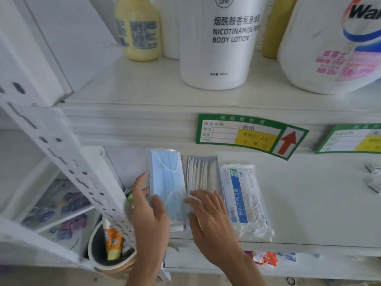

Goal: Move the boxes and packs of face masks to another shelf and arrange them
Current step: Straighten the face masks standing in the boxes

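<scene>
Okay, on my feed the left hand (148,213) grips the blue mask pack (167,178) at its left edge, thumb on top. The right hand (208,217) rests with relaxed fingers on the near end of the white mask box (203,174). Both sit side by side on the shelf (309,203), with a sealed mask pack (245,201) just to the right.

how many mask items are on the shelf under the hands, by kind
stack of blue masks: 1
box of white masks: 1
sealed pack with blue label: 1
total: 3
</scene>
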The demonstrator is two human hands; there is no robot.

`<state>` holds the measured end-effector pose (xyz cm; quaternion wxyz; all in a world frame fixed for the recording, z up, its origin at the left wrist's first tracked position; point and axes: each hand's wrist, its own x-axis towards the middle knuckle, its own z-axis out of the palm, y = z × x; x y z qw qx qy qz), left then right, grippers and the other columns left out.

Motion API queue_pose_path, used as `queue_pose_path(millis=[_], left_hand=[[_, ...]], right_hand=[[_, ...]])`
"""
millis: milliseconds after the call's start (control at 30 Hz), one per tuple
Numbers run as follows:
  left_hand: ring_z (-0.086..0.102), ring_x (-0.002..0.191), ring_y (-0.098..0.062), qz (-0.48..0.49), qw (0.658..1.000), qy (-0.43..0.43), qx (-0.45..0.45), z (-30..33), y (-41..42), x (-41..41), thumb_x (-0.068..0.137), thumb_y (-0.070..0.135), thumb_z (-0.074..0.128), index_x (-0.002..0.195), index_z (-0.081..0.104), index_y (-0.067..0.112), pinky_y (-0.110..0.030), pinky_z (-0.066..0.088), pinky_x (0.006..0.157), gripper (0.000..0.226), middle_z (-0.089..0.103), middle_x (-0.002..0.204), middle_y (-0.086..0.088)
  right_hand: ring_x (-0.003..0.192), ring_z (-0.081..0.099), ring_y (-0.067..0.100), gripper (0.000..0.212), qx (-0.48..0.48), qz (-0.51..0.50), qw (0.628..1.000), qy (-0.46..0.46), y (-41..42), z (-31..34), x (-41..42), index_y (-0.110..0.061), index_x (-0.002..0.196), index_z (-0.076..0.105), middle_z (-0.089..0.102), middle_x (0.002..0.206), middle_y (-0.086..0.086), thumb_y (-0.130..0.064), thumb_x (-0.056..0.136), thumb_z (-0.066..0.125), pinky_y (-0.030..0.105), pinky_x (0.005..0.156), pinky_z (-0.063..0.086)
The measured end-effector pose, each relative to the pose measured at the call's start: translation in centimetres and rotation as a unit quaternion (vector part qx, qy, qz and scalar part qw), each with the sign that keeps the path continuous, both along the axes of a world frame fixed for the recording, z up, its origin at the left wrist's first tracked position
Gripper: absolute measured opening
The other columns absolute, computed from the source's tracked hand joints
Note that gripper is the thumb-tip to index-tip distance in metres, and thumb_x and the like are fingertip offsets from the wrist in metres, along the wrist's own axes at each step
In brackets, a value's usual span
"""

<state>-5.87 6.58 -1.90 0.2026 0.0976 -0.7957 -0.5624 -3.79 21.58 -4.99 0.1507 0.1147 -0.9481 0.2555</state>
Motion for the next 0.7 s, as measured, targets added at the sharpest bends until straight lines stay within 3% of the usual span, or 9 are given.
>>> queue_pose_path(millis=[67, 133, 200, 300, 400, 500, 567, 633, 700], left_hand=[[0.056, 0.110, -0.017, 0.010, 0.999, -0.021, 0.033, -0.4, -0.3, 0.3, 0.096, 0.008, 0.056, 0.147, 0.035, 0.032, -0.026, 0.051, 0.087, 0.061, 0.045, 0.120, 0.005], [0.057, 0.115, -0.021, 0.004, 0.998, -0.035, 0.058, -0.1, -0.4, 0.2, 0.092, 0.014, 0.065, 0.148, 0.032, 0.036, -0.042, 0.054, 0.094, 0.069, 0.046, 0.119, 0.011], [0.057, 0.115, -0.021, 0.004, 0.997, -0.037, 0.060, 0.2, -0.5, 0.0, 0.087, 0.022, 0.073, 0.149, 0.030, 0.038, -0.049, 0.053, 0.097, 0.077, 0.052, 0.122, 0.003], [0.062, 0.112, -0.020, -0.002, 0.995, -0.050, 0.086, 0.6, -0.2, -0.6, 0.083, 0.034, 0.079, 0.148, 0.035, 0.035, -0.046, 0.056, 0.092, 0.078, 0.058, 0.122, 0.002], [0.069, 0.101, -0.014, -0.022, 0.995, -0.032, 0.096, 0.9, 0.2, -1.0, 0.084, 0.036, 0.077, 0.127, 0.059, 0.029, -0.043, 0.060, 0.085, 0.047, 0.069, 0.109, 0.008], [0.072, 0.091, -0.009, -0.050, 0.991, -0.025, 0.123, 1.1, 0.4, -0.8, 0.087, 0.038, 0.074, 0.106, 0.068, 0.031, -0.041, 0.062, 0.077, 0.022, 0.074, 0.096, 0.008], [0.069, 0.089, 0.003, -0.046, 0.986, -0.042, 0.157, 1.2, 0.4, -0.6, 0.095, 0.043, 0.064, 0.097, 0.069, 0.042, -0.033, 0.058, 0.077, 0.006, 0.073, 0.092, 0.019], [0.061, 0.073, 0.013, -0.024, 0.976, -0.064, 0.205, 1.3, 0.5, -0.5, 0.102, 0.034, 0.052, 0.077, 0.066, 0.052, -0.027, 0.047, 0.078, 0.034, 0.066, 0.077, 0.032], [0.054, 0.068, 0.008, 0.000, 0.973, -0.067, 0.222, 0.8, 0.0, -0.7, 0.103, 0.022, 0.051, 0.067, 0.064, 0.049, -0.029, 0.042, 0.077, 0.047, 0.058, 0.067, 0.029]], right_hand=[[0.128, 0.048, 0.014, 0.028, -0.005, -0.006, 1.000, -0.001, -0.9, 0.3, -0.2, -0.024, 0.124, 0.060, 0.060, 0.130, -0.009, -0.024, 0.098, 0.049, 0.049, 0.117, 0.032], [0.126, 0.047, 0.012, 0.028, -0.002, -0.009, 1.000, -0.016, -1.6, 0.5, -0.4, -0.026, 0.124, 0.058, 0.061, 0.125, -0.012, -0.029, 0.100, 0.045, 0.050, 0.120, 0.027], [0.123, 0.047, 0.009, 0.029, -0.005, -0.011, 0.999, -0.041, -1.9, 0.8, -0.4, -0.028, 0.125, 0.054, 0.062, 0.119, -0.013, -0.030, 0.099, 0.041, 0.050, 0.122, 0.023], [0.122, 0.046, 0.009, 0.041, -0.019, -0.024, 0.997, -0.069, -2.3, 1.4, -0.6, -0.029, 0.137, 0.040, 0.062, 0.120, -0.013, -0.031, 0.097, 0.038, 0.049, 0.125, 0.016], [0.126, 0.044, 0.009, 0.058, -0.008, -0.028, 0.996, -0.087, -2.5, 1.9, -0.7, -0.032, 0.151, 0.022, 0.060, 0.124, -0.014, -0.031, 0.095, 0.037, 0.049, 0.126, 0.008], [0.127, 0.042, 0.013, 0.060, 0.027, -0.025, 0.996, -0.083, -2.6, 2.1, -0.8, -0.033, 0.153, 0.024, 0.056, 0.128, -0.013, -0.028, 0.095, 0.035, 0.053, 0.125, 0.009], [0.127, 0.042, 0.015, 0.059, 0.029, -0.025, 0.996, -0.082, -2.8, 2.0, -0.8, -0.033, 0.153, 0.027, 0.054, 0.132, -0.013, -0.029, 0.094, 0.031, 0.055, 0.124, 0.011], [0.124, 0.044, 0.016, 0.058, 0.021, -0.028, 0.996, -0.078, -3.0, 1.7, -0.8, -0.033, 0.152, 0.028, 0.054, 0.131, -0.012, -0.029, 0.094, 0.029, 0.056, 0.123, 0.015], [0.123, 0.044, 0.016, 0.058, 0.019, -0.029, 0.997, -0.075, -3.1, 1.4, -0.7, -0.033, 0.152, 0.029, 0.053, 0.131, -0.010, -0.029, 0.094, 0.028, 0.056, 0.121, 0.019]])
